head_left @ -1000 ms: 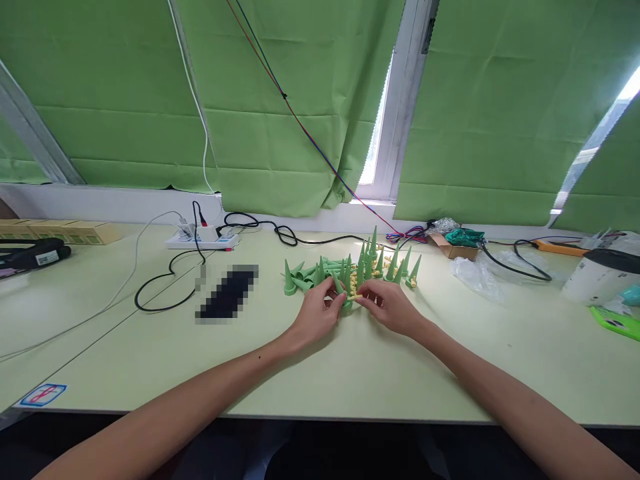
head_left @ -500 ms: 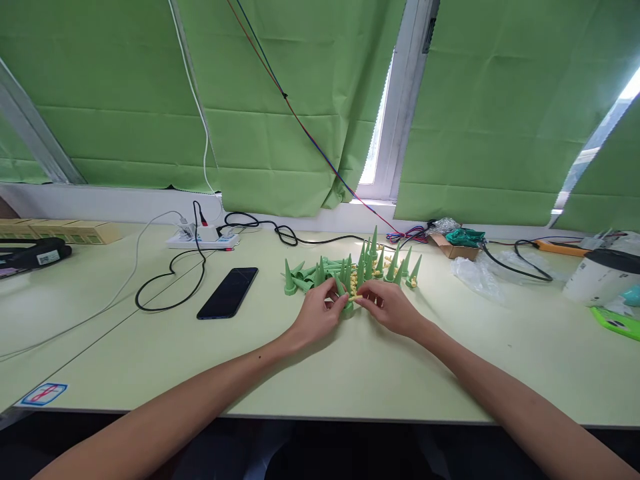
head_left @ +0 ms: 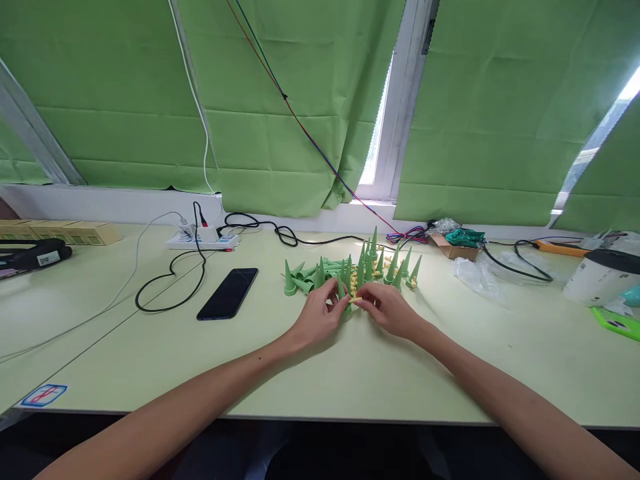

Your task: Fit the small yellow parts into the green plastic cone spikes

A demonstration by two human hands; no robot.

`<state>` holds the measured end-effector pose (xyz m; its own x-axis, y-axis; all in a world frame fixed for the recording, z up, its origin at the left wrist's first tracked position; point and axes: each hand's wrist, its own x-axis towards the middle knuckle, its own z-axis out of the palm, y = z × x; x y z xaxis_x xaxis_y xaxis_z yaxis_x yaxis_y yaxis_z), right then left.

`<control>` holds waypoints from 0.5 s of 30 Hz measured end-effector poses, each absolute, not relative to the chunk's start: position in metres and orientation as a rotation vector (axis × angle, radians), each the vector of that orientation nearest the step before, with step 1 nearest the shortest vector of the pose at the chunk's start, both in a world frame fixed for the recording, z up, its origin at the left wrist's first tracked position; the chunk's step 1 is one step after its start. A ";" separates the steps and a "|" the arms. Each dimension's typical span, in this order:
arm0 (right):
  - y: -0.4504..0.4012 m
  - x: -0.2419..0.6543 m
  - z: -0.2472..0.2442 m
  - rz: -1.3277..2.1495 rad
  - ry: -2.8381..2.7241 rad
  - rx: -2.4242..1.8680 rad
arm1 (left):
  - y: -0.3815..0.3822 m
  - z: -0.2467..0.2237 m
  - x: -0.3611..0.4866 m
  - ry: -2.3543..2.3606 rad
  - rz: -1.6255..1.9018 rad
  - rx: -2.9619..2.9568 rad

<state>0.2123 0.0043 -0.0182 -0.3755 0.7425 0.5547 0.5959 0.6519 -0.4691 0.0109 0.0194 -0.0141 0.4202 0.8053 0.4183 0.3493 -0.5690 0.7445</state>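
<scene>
My left hand is closed around a green cone that stands point up at the near side of the pile. Between the fingertips of my right hand is a small yellow piece, held against the cone's lower side. Whether the piece sits in the cone or only touches it, I cannot tell. Behind my hands, several green cones stand upright, and other green cones lie heaped to the left. Small yellow pieces are scattered among them.
A black phone lies left of my arms, near a looped black cable and a white power strip. At the right are a small cardboard box, a clear plastic bag, a white container and a green phone case.
My right hand and the yellow piece have shifted very slightly downward against the cone. My left hand keeps its hold, and the rest looks unchanged.
</scene>
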 end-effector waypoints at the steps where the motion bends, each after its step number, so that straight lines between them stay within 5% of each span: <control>1: 0.004 0.212 -0.018 0.243 -2.104 -1.036 | 0.019 -0.014 0.011 0.971 1.061 2.120; 15: 0.003 0.213 -0.018 0.197 -2.177 -1.046 | 0.017 -0.012 0.010 0.939 1.043 2.146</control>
<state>0.2129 0.0032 -0.0181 -0.4266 0.7331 0.5296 0.6262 0.6620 -0.4119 0.0102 0.0169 -0.0120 0.4496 0.7853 0.4256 0.3415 -0.5914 0.7304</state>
